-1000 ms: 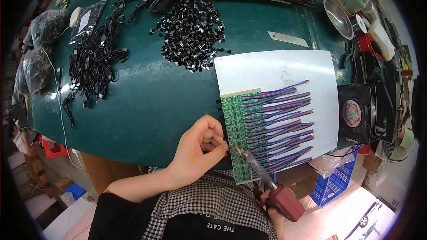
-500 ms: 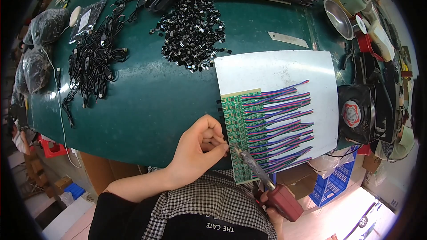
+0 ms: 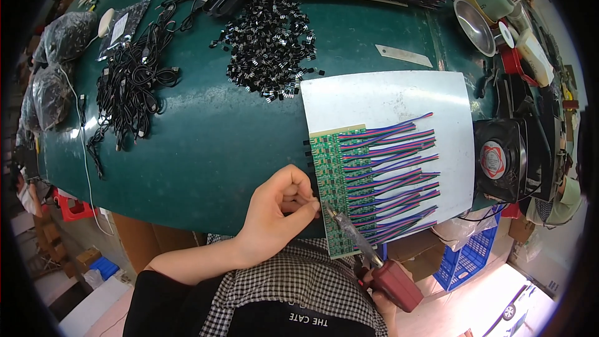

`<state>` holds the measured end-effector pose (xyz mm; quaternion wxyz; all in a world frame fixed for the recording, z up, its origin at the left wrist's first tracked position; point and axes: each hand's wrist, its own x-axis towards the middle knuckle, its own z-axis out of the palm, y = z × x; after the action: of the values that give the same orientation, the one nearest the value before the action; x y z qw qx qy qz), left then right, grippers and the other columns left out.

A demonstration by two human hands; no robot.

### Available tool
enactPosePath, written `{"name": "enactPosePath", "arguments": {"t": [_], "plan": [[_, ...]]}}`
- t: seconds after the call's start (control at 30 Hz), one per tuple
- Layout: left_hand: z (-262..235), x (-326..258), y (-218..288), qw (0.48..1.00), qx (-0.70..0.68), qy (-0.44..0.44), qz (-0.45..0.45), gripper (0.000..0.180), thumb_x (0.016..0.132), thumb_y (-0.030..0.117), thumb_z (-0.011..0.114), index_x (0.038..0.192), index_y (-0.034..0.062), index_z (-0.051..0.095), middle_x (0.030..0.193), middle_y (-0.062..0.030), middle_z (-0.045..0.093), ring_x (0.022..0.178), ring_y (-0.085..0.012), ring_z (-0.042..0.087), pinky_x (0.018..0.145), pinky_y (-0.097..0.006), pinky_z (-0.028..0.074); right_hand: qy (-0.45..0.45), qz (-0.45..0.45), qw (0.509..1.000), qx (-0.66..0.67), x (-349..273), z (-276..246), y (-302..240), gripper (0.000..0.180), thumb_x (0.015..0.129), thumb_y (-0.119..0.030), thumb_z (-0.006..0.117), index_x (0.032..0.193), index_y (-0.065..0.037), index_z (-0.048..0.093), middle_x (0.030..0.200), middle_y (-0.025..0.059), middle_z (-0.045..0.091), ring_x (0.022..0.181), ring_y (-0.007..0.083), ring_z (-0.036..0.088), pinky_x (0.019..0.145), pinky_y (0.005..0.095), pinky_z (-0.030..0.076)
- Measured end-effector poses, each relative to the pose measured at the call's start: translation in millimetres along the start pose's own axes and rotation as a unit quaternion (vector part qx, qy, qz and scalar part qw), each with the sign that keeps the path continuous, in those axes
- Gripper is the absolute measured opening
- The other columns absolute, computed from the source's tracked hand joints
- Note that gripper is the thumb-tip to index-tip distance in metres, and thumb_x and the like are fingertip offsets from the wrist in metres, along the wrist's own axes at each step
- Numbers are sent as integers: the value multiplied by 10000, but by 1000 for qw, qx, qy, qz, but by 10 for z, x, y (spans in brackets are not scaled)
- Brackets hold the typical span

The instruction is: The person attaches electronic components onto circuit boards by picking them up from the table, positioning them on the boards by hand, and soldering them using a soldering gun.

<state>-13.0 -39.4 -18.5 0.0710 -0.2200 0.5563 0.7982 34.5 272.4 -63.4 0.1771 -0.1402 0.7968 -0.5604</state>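
A panel of green circuit boards (image 3: 329,178) lies at the front of the table, with bundles of blue, red and dark wires (image 3: 405,171) running off its right side. At the panel's left edge, my left hand (image 3: 284,206) is closed in a pinch; whatever sits between the fingertips is hidden. A dark red soldering gun (image 3: 399,286) is gripped by my right hand (image 3: 382,302), which is mostly behind the handle. Its tip points up and left, over the panel's left part close to my left fingertips. Small black parts stick out from the panel's upper left edge.
Under the panel is a white sheet (image 3: 387,97). Beyond it are a heap of small black components (image 3: 271,47) and a metal ruler-like strip (image 3: 404,55). Black cables (image 3: 134,87) lie left. A black fan (image 3: 501,160) stands right, a metal bowl (image 3: 474,27) behind it.
The soldering gun has shifted very slightly, its tip a little nearer my left fingertips. My left hand stays pinched at the panel's edge, almost unmoved.
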Motion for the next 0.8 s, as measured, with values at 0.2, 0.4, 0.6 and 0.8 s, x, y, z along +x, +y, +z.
{"name": "enactPosePath", "arguments": {"t": [0.2,0.4,0.6,0.8], "plan": [[20,11,20,1000,2,-11,-7,166,836,-72,536,880,34,415,798,-31,566,744,-77,587,657,-199,476,6,27,1000,12,-165,-40,126,721,659,-533,737,1056,48,579,802,119,659,682,262,651,627,324,512],[2,7,12,1000,-1,-9,-8,163,839,-71,534,883,32,416,808,-34,568,750,-75,586,660,-198,476,27,28,999,10,-189,-12,136,725,670,-536,727,1073,45,567,817,125,659,700,260,653,645,325,513],[15,1,19,1000,0,-2,-13,160,838,-71,532,880,32,417,804,-31,561,751,-72,579,660,-200,474,12,11,1000,18,-37,-2,17,722,661,-524,739,1079,38,566,821,135,660,692,265,652,639,327,515],[20,-5,1,1000,-7,2,-5,158,837,-68,533,875,32,417,798,-29,554,741,-73,573,652,-200,467,51,88,991,85,12,76,-214,624,660,-516,741,904,48,631,732,123,654,583,208,630,537,266,486]]}}
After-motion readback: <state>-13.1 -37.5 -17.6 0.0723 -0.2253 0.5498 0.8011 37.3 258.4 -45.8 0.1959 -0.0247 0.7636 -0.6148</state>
